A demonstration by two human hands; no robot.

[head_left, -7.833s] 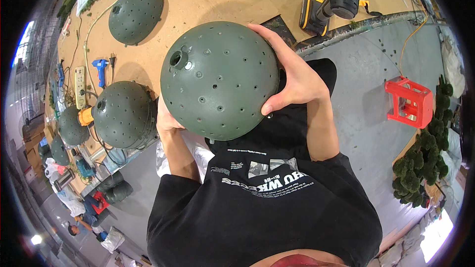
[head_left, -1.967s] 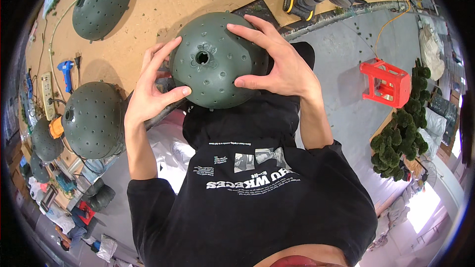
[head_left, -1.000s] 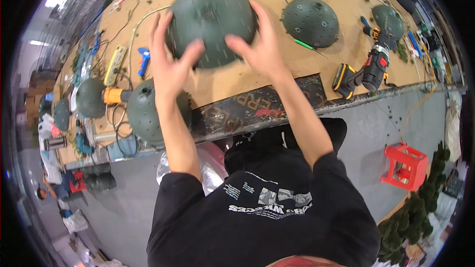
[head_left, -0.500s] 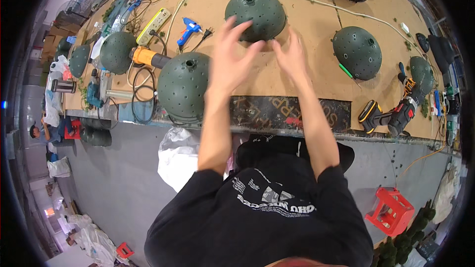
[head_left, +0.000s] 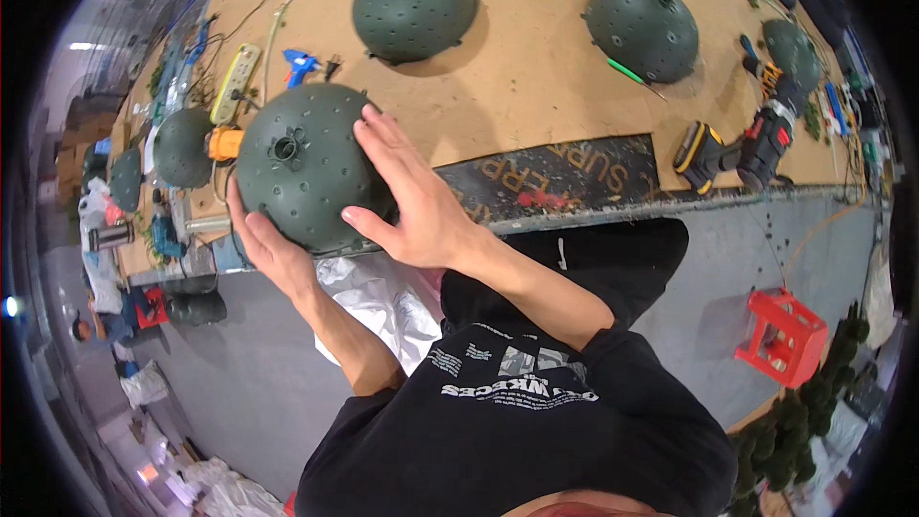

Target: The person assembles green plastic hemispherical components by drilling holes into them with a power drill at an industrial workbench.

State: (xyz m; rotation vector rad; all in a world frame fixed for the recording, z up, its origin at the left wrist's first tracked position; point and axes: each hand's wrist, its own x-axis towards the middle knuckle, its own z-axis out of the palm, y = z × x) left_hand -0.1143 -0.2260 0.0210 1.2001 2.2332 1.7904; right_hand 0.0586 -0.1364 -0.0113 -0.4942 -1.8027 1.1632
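Observation:
A dark green plastic dome (head_left: 316, 187), dotted with small holes and topped by a short round collar, sits between my hands at the front left of the table. My left hand (head_left: 278, 257) cups its lower left side, with the fingers partly hidden behind it. Against its right side lies my right hand (head_left: 423, 217), fingers extended along the surface and thumb on the near face. Farther back, a similar dome (head_left: 414, 14) rests on the table, and another dome (head_left: 643, 31) is to its right. Beside that one lies a thin green-handled tool (head_left: 627, 71).
A blue glue gun (head_left: 301, 66) and a power strip (head_left: 235, 84) lie behind the held dome. An orange tool (head_left: 225, 144) is partly hidden by it. Cordless power tools (head_left: 756, 148) lie at right. A red stool (head_left: 782, 337) stands on the floor.
Both hands have moved left, from the dome at the back to the nearer left dome, which they now hold from both sides. The whole view has shifted.

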